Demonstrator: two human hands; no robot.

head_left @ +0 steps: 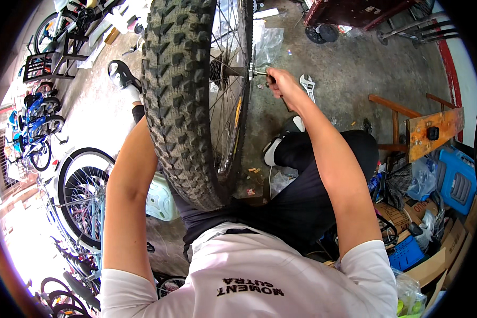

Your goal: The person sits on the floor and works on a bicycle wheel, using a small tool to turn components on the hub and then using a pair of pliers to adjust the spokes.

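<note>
A bicycle wheel with a knobbly tyre (177, 100) stands upright between my legs, its spokes and disc side turned to the right. My right hand (283, 85) is closed at the axle end (259, 73), right of the hub (236, 71). A slim dark handle (286, 105) sticks out below that hand; the rest of this tool is covered by my fingers. My left forearm (140, 143) runs behind the tyre, which hides my left hand. On the floor just right of my right hand lies an adjustable wrench (307, 87).
A wooden stool (434, 132) lies tipped over at the right, near a blue plastic case (456, 180) and cardboard (434, 265). Bicycles (85, 196) line the left side. Clear plastic bags (267, 42) lie beyond the wheel. A pale green plastic stool (160, 199) is beside my left arm.
</note>
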